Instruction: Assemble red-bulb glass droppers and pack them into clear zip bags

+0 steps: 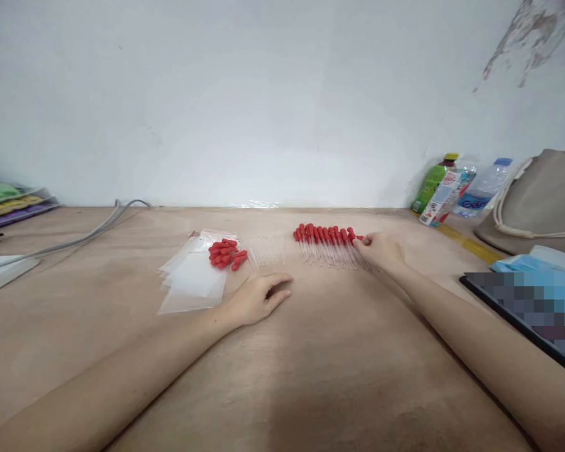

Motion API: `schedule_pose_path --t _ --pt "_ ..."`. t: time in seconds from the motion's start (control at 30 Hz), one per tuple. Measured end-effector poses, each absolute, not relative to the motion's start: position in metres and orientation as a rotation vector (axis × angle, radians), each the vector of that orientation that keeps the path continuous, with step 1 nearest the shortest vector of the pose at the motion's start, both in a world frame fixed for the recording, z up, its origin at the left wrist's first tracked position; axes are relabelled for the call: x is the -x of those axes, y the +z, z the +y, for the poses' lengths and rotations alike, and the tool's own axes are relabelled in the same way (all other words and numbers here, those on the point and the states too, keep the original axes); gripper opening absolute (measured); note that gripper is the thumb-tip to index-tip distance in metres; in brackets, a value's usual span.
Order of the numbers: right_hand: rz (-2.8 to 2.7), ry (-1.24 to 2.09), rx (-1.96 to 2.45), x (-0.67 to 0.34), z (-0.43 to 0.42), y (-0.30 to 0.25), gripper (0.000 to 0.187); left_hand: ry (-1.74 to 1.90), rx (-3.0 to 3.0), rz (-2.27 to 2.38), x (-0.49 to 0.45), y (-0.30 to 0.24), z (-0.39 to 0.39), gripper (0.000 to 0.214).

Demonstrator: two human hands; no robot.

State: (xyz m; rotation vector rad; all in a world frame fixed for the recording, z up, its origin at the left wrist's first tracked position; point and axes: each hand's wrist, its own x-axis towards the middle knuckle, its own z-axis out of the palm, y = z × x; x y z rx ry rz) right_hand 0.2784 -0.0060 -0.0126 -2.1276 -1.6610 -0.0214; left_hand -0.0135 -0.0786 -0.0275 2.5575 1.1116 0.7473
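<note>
1. Right hand, at 1 o'clock, pinches the end of a row of droppers.
2. Left hand lies flat and empty on the counter.
3. Bags and red caps lie at 11 o'clock.

The droppers have red tops on clear stems. Left of them lie loose red bulbs and clear bags. The surface is pale tan; right of the droppers, a green bottle has a yellow cap.

Tabletop: open wood front and centre. Obstructions: clear bags, dropper row, bottles far right, dark slab, possibly a tablet; cable far left.
</note>
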Motion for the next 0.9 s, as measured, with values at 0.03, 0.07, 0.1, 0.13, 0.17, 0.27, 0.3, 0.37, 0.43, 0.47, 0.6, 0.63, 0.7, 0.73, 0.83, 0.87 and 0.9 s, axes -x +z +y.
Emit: schedule_pose_path --t 0.03,0.07,0.1,0.13,0.17,0.27,0.3,0.37,0.43,0.47,0.6,0.63,0.7,0.73,0.83,0.87,0.9 --pt "-1.677 -0.031 2.138 -0.277 -0.007 -0.013 0.033 0.751 -2.557 1.106 0.014 -0.028 -0.079 0.031" --pt "-1.687 -0.041 2.146 -0.276 -0.009 -0.013 0.033 0.754 -2.558 1.100 0.014 -0.028 -0.078 0.031" --pt "-1.695 -0.053 2.149 -0.275 -0.010 -0.013 0.033 0.754 -2.558 1.093 0.014 -0.028 -0.078 0.031" --pt "-1.700 -0.065 2.146 -0.275 -0.011 -0.012 0.033 0.754 -2.559 1.083 0.014 -0.028 -0.078 0.031" --pt "-1.702 -0.078 2.140 -0.274 -0.011 -0.012 0.032 0.755 -2.560 1.073 0.014 -0.029 -0.077 0.030" --pt "-1.706 -0.138 2.086 -0.269 -0.013 -0.009 0.030 0.765 -2.571 1.045 0.014 -0.031 -0.075 0.029" --pt "-1.718 -0.163 2.050 -0.265 -0.014 -0.009 0.030 0.771 -2.575 1.039 0.014 -0.031 -0.075 0.028" --pt "-1.770 -0.199 1.954 -0.252 -0.017 -0.008 0.028 0.777 -2.584 1.031 0.014 -0.032 -0.074 0.027" --pt "-1.858 -0.204 1.834 -0.232 -0.019 -0.007 0.026 0.784 -2.592 1.025 0.013 -0.032 -0.074 0.026" --pt "-1.911 -0.189 1.774 -0.220 -0.019 -0.008 0.026 0.785 -2.596 1.020 0.013 -0.032 -0.075 0.026" --pt "-2.079 -0.147 1.665 -0.172 -0.016 -0.010 0.024 0.791 -2.611 0.999 0.012 -0.030 -0.076 0.025" --pt "-2.103 -0.130 1.683 -0.161 -0.013 -0.011 0.024 0.792 -2.611 1.010 0.011 -0.030 -0.077 0.025" --pt "-2.125 -0.105 1.742 -0.143 -0.008 -0.012 0.026 0.807 -2.613 1.082 0.012 -0.030 -0.078 0.023" --pt "-2.131 -0.098 1.767 -0.137 -0.006 -0.013 0.028 0.826 -2.621 1.143 0.013 -0.030 -0.078 0.021" --pt "-2.137 -0.094 1.798 -0.126 -0.003 -0.017 0.029 0.954 -2.680 1.399 0.018 -0.028 -0.076 0.015" --pt "-2.135 -0.102 1.798 -0.125 -0.003 -0.019 0.028 1.004 -2.699 1.505 0.021 -0.025 -0.074 0.014" --pt "-2.132 -0.113 1.795 -0.125 -0.003 -0.020 0.027 1.043 -2.717 1.613 0.024 -0.023 -0.072 0.014"
